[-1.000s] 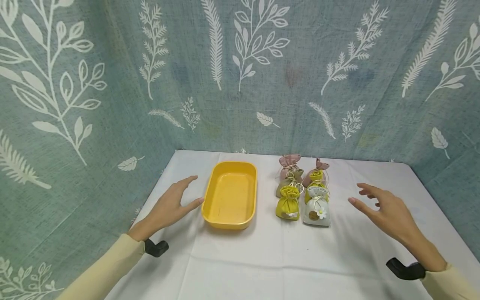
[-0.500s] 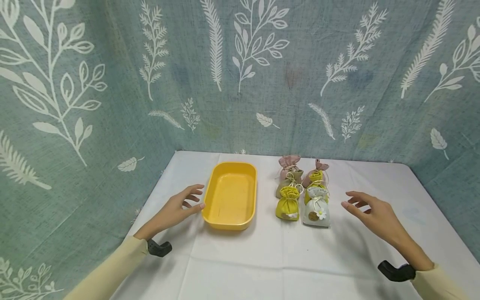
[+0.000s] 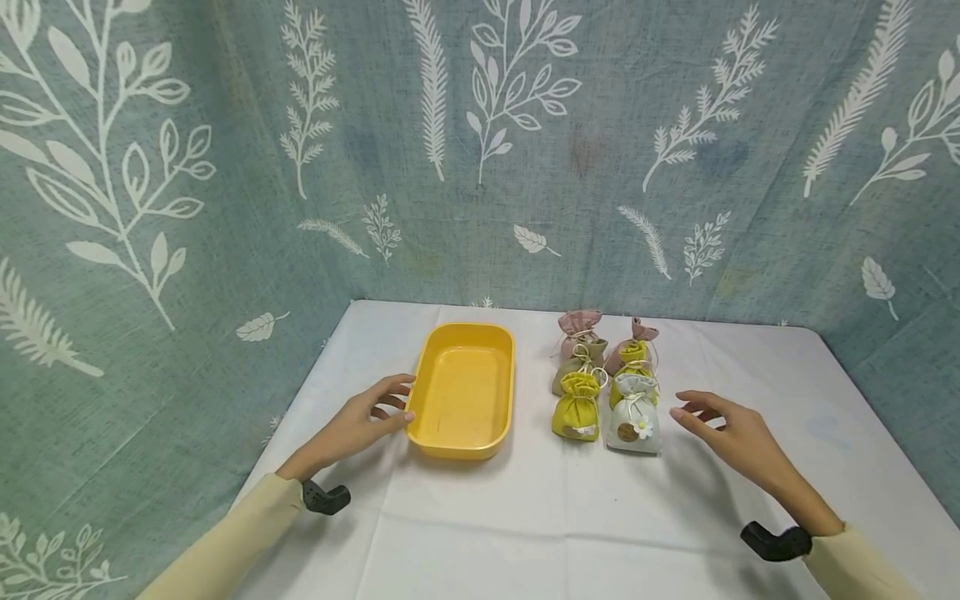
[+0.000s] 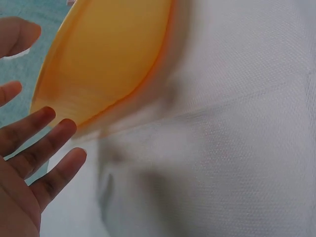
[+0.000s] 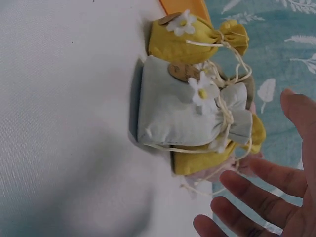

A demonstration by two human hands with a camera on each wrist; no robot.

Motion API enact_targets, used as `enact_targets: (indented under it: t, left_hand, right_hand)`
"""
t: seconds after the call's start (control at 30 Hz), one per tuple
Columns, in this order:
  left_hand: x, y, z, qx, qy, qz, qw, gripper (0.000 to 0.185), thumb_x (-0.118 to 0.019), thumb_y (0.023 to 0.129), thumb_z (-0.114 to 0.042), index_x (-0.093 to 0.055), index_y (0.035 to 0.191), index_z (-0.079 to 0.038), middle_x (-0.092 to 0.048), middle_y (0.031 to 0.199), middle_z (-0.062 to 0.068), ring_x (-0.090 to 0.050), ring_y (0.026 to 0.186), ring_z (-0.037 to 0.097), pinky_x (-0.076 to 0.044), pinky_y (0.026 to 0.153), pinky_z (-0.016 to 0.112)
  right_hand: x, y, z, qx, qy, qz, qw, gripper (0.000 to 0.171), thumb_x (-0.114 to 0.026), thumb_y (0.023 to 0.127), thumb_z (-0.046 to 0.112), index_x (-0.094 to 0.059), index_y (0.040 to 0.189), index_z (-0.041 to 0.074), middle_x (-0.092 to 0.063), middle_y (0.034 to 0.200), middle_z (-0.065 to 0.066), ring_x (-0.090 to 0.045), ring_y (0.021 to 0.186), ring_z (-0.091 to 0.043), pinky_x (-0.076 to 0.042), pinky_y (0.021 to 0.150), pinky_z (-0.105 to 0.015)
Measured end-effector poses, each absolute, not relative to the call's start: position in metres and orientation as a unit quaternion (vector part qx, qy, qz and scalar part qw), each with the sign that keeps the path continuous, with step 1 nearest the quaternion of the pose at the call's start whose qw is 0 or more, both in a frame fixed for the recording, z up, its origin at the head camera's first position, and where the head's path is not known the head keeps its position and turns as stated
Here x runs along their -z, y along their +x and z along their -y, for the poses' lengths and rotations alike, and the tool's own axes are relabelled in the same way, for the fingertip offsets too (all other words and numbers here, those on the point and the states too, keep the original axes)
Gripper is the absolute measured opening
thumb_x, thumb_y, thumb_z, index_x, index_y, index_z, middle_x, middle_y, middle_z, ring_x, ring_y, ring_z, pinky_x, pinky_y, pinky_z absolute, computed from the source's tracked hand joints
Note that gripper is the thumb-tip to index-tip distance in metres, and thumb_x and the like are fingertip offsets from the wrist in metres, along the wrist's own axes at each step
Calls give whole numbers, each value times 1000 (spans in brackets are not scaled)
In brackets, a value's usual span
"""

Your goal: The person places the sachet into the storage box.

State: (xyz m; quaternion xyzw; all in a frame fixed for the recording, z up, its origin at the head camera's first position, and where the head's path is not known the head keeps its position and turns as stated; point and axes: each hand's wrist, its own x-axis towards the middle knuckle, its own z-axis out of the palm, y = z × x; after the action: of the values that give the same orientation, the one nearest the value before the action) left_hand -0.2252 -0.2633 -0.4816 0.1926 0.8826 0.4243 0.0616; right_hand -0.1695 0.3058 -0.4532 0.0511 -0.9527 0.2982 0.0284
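Note:
A yellow-orange plastic tray [image 3: 460,392] lies on the white cloth, left of the middle. My left hand [image 3: 358,427] is at its left side, fingers loosely bent and thumb tip over the rim; whether it touches cannot be told. Right of the tray stand several small drawstring pouches in two rows. In front are a yellow pouch [image 3: 576,412] and a pale grey one [image 3: 633,427] with a white flower. Behind them are an olive pouch [image 3: 570,377], another yellow pouch [image 3: 624,388] and two pink pouches [image 3: 581,321]. My right hand [image 3: 738,437], fingers relaxed, is right of the grey pouch, holding nothing.
White cloth [image 3: 495,533] covers the table. A blue-green curtain [image 3: 465,217] with white leaf prints hangs behind it and along the left side. Each wrist bears a black camera mount [image 3: 326,498].
Both hands have moved inward: the left to the right against the tray's side, the right to the left toward the grey pouch. Their fingers have bent slightly. Tray and pouches stay put.

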Motion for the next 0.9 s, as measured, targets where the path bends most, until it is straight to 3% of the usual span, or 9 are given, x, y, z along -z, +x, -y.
enact_targets:
  t: [0.43, 0.67, 0.9]
  left_hand:
    - [489, -225, 263, -451, 199, -866, 83, 61, -70, 100, -33, -45, 154, -19, -57, 144, 12, -58, 124, 28, -48, 102, 52]
    - [490, -225, 264, -459, 192, -863, 92, 64, -72, 99, -34, -45, 154, -19, -56, 145, 13, -57, 126, 30, -47, 104, 54]
    - [493, -226, 266, -477, 190, -851, 107, 66, -73, 98, -32, -43, 156, -18, -55, 146, 14, -57, 125, 31, -47, 105, 54]
  right_hand:
    - [469, -181, -300, -327, 44, 944, -3, 64, -60, 100, 58, -60, 143, 10, -68, 124, -15, -64, 110, -34, -54, 74, -39]
    - [477, -190, -294, -360, 30, 932, -34, 68, -60, 98, 61, -59, 145, 11, -65, 132, -16, -60, 117, -35, -55, 80, -42]
    - [487, -199, -289, -412, 18, 908, -67, 73, -64, 97, 60, -56, 147, 8, -64, 130, -18, -66, 102, -26, -58, 75, -35]
